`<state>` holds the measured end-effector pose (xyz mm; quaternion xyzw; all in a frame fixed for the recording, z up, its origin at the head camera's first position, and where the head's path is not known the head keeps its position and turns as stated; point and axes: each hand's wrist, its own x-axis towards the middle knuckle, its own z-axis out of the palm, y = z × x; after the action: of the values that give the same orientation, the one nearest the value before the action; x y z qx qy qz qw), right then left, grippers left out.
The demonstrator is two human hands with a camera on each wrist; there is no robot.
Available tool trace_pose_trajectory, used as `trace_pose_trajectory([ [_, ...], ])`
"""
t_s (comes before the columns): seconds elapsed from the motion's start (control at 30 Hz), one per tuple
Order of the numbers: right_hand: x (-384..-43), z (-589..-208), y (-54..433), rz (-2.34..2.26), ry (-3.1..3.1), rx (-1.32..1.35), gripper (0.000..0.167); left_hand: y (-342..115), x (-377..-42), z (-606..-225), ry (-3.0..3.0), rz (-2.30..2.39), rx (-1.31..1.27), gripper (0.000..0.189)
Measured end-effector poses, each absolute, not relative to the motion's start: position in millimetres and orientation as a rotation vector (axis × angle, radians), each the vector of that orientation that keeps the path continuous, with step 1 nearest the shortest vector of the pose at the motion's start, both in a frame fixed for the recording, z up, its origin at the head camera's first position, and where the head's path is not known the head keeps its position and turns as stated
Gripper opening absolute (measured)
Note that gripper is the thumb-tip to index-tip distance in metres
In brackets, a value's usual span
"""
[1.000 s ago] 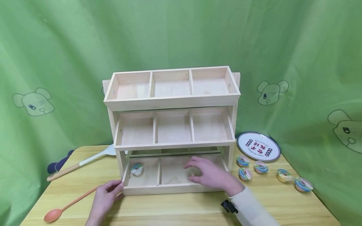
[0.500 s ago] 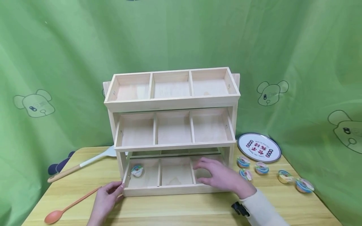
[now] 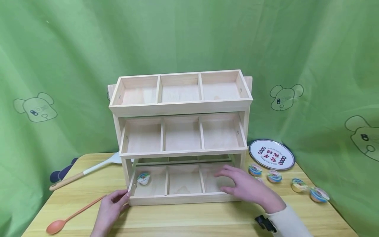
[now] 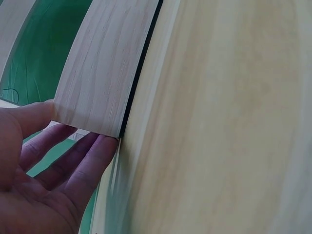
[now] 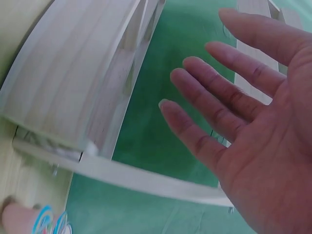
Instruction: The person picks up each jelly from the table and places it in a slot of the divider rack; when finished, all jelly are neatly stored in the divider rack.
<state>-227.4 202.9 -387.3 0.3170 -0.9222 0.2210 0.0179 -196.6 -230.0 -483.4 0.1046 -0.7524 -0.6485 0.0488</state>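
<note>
A three-tier wooden rack (image 3: 180,108) has each tier split into three compartments. In its bottom left compartment lies a small jelly cup (image 3: 143,178) with a printed lid. My left hand (image 3: 109,209) grips the left end of the bottom tray (image 3: 182,199); in the left wrist view its thumb and fingertips meet the end of the front board (image 4: 100,73). Over the bottom right compartment, my right hand (image 3: 247,187) holds nothing, its fingers spread apart. From the right wrist, the fingers (image 5: 209,105) appear loosely extended beside the rack.
Several jelly cups (image 3: 274,176) lie on the table right of the rack, one partly hidden by my right hand. Behind them a white plate (image 3: 271,154) has red characters. On the left are an orange spoon (image 3: 56,226) and a wooden-handled spatula (image 3: 96,168). Green curtain (image 3: 183,36) surrounds the table.
My right hand has moved right, from above the bottom middle compartment to above the right one. My left hand stays at the tray's left end.
</note>
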Motion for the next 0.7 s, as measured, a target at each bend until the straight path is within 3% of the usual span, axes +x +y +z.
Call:
trace_pose_trajectory([
  [0.7,-218,-400,270,0.747,-2.734,0.782,0.039,-228,-197,-482,-2.312,-1.956,0.337,0.029],
])
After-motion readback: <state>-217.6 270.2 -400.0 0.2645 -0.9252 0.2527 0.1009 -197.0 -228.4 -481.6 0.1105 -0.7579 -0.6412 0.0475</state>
